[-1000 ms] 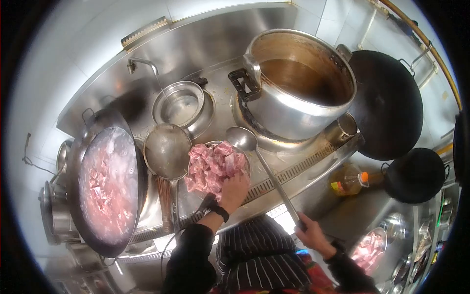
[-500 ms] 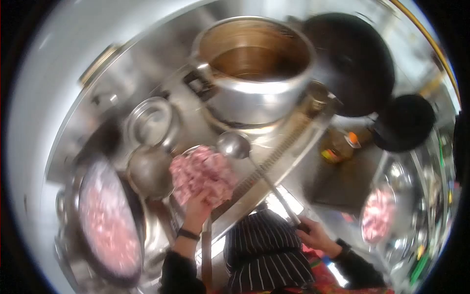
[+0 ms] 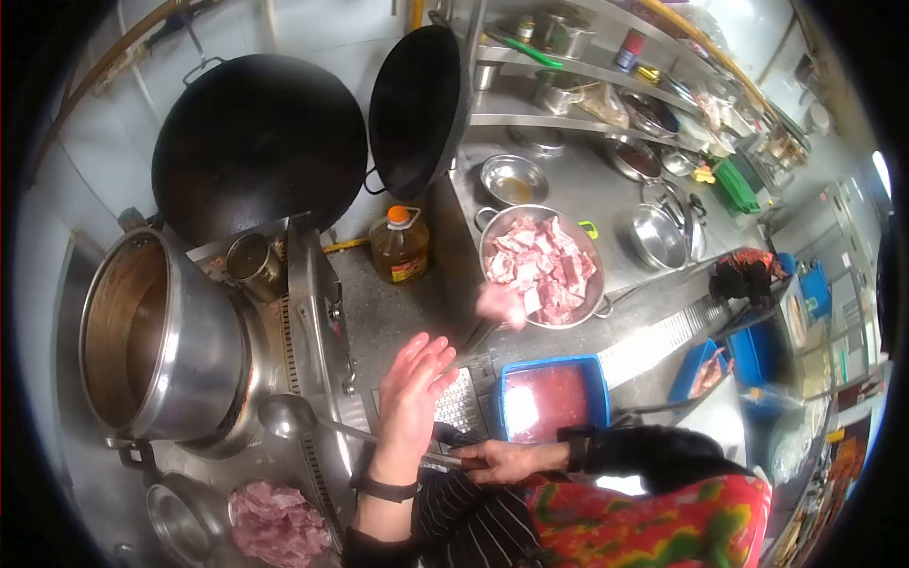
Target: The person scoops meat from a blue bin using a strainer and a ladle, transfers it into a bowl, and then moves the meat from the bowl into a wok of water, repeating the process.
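Observation:
My left hand (image 3: pixel 412 398) is raised over the gap beside the stove, fingers stretched out, with nothing in it. Beyond the fingertips, a blurred piece of raw meat (image 3: pixel 502 305) appears in the air, overlapping the near rim of a two-handled metal pan (image 3: pixel 595 248) full of raw meat chunks (image 3: pixel 540 260). Wrapped round the handle of a ladle (image 3: pixel 287 417) is my right hand (image 3: pixel 507 461), close to the striped apron. The ladle's bowl hangs over the stove edge, left of my left hand. Below it lies a heap of pink meat (image 3: pixel 279 523), partly cut off by the frame.
A big metal pot (image 3: pixel 204 346) stands on the stove at left. Two black woks (image 3: pixel 260 151) lean against the wall. An oil jug (image 3: pixel 400 244) stands between stove and counter. A blue tub (image 3: pixel 597 364) of pinkish liquid sits below the counter. Metal bowls (image 3: pixel 658 237) rest on the counter.
The view has swung right, toward the counter. My left hand has left the meat heap, risen and opened; a piece of meat is now airborne near the pan. My right hand still grips the ladle.

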Motion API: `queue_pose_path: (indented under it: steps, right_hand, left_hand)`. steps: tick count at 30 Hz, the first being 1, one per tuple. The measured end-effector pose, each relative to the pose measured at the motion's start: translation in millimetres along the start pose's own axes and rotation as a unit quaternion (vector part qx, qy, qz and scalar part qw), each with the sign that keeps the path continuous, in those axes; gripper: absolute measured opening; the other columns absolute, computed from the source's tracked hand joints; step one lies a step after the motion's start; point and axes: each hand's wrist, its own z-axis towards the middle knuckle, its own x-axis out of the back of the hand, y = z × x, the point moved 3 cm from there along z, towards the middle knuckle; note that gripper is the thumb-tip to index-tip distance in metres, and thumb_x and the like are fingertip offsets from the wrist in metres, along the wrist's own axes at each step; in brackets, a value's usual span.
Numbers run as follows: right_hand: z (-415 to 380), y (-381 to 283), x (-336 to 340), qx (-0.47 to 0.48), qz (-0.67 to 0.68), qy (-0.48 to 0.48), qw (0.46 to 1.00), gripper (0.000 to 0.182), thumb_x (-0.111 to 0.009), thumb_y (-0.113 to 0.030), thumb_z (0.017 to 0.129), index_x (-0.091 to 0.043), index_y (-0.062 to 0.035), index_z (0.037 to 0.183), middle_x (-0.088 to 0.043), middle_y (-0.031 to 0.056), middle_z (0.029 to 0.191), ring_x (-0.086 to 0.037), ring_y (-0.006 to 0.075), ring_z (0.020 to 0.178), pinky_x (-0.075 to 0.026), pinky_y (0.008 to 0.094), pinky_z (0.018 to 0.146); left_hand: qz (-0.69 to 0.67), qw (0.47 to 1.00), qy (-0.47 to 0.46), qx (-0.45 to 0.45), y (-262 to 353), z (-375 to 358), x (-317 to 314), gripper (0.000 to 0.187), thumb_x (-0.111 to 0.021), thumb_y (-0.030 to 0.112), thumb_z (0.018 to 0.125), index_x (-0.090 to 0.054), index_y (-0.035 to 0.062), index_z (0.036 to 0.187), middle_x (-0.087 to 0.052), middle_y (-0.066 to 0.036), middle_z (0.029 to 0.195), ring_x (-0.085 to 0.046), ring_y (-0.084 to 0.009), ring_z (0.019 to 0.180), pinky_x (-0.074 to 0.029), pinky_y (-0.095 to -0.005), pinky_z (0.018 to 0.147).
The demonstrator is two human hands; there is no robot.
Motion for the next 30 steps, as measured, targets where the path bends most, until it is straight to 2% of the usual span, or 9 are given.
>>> queue_pose_path:
  steps: [8,12,13,15,16,18,19,22,30]
  right_hand:
    - [19.5,-30.6,46.2,-0.112,0.059,-0.005,0.992,0.057,-0.064,-0.008,0.091,-0.045,-0.0049,0.145,-0.051,-0.0038,0.082,-0.048,0.0064,0.075,-0.043,0.0255,0.064]
    - [58.0,-60.8,49.5,-0.111,-0.034,-0.095,0.989,0.057,-0.065,-0.009,0.09,-0.046,-0.0035,0.144,-0.052,-0.0035,0.08,-0.049,0.0061,0.071,-0.043,0.0253,0.062]
    - [68.1,-79.8,45.2,-0.125,-0.073,-0.119,0.982,0.056,-0.065,-0.01,0.09,-0.048,-0.0031,0.143,-0.052,-0.0034,0.078,-0.049,0.0061,0.069,-0.043,0.0255,0.061]
    - [98.4,-63.1,33.6,-0.084,-0.108,-0.17,0.976,0.055,-0.065,-0.011,0.09,-0.048,-0.0019,0.141,-0.052,-0.0032,0.077,-0.049,0.0059,0.068,-0.043,0.0254,0.06]
    - [111.0,-67.5,22.4,-0.048,-0.127,-0.199,0.971,0.053,-0.064,-0.011,0.09,-0.049,-0.0006,0.14,-0.052,-0.003,0.076,-0.048,0.0057,0.067,-0.043,0.0254,0.059]
    - [135.7,-96.3,-5.6,-0.058,-0.137,-0.229,0.962,0.052,-0.064,-0.012,0.089,-0.05,0.0019,0.138,-0.051,-0.0019,0.072,-0.048,0.0049,0.065,-0.042,0.0257,0.057]
    - [149.0,-104.4,-21.8,-0.058,-0.128,-0.232,0.963,0.053,-0.063,-0.011,0.089,-0.049,0.0011,0.139,-0.051,-0.0022,0.071,-0.047,0.0052,0.063,-0.042,0.0263,0.056]
    - [192.5,-123.1,-73.6,-0.022,-0.161,-0.274,0.948,0.053,-0.063,-0.01,0.09,-0.049,-0.0008,0.14,-0.053,-0.0026,0.071,-0.049,0.006,0.058,-0.043,0.0262,0.052]
    - [293.2,-167.4,-228.9,0.059,-0.175,-0.256,0.949,0.019,-0.059,-0.013,0.094,-0.058,0.0003,0.108,-0.055,0.0041,0.065,-0.051,0.012,0.05,-0.042,0.0291,0.044]
  left_hand:
    - [0.262,0.942,0.196,-0.08,-0.6,-112.6,157.1,0.023,-0.064,0.007,0.096,-0.06,0.0005,0.118,-0.068,-0.011,0.112,-0.067,-0.019,0.103,-0.053,-0.0308,0.088]
    - [0.554,0.708,0.438,-0.002,-17.9,-248.0,240.4,0.032,-0.072,0.018,0.088,-0.062,-0.0025,0.111,-0.069,-0.016,0.1,-0.068,-0.0244,0.094,-0.053,-0.0332,0.085]
    - [0.54,0.703,0.462,-0.005,-21.9,-274.4,241.2,0.032,-0.072,0.018,0.088,-0.062,-0.0025,0.111,-0.069,-0.016,0.1,-0.068,-0.0244,0.094,-0.053,-0.0332,0.085]
    - [0.688,0.495,0.528,0.051,-26.1,-319.9,239.4,0.038,-0.071,0.025,0.086,-0.061,-0.0038,0.109,-0.068,-0.02,0.095,-0.068,-0.0326,0.09,-0.054,-0.0388,0.082]
    - [0.674,0.493,0.548,0.054,-33.1,-333.7,242.0,0.038,-0.071,0.025,0.086,-0.061,-0.0038,0.109,-0.068,-0.02,0.095,-0.068,-0.0326,0.09,-0.054,-0.0388,0.082]
    - [0.452,0.649,0.574,0.212,-62.9,-360.4,259.6,0.042,-0.071,0.026,0.083,-0.06,-0.0019,0.113,-0.068,-0.022,0.095,-0.066,-0.0416,0.093,-0.052,-0.0468,0.085]
    - [0.436,0.65,0.588,0.204,-73.7,-369.3,265.3,0.042,-0.071,0.026,0.083,-0.06,-0.0019,0.113,-0.068,-0.022,0.095,-0.066,-0.0416,0.093,-0.052,-0.0468,0.085]
    - [-0.003,0.874,0.484,0.033,-127.4,-367.3,275.4,0.037,-0.069,0.01,0.083,-0.053,0.0003,0.114,-0.064,-0.012,0.078,-0.065,-0.0249,0.061,-0.055,-0.0385,0.055]
    - [-0.083,0.869,0.488,-0.005,-155.1,-349.8,239.7,0.029,-0.068,0.009,0.088,-0.048,0.0044,0.109,-0.057,-0.005,0.069,-0.057,-0.0165,0.052,-0.05,-0.0314,0.046]
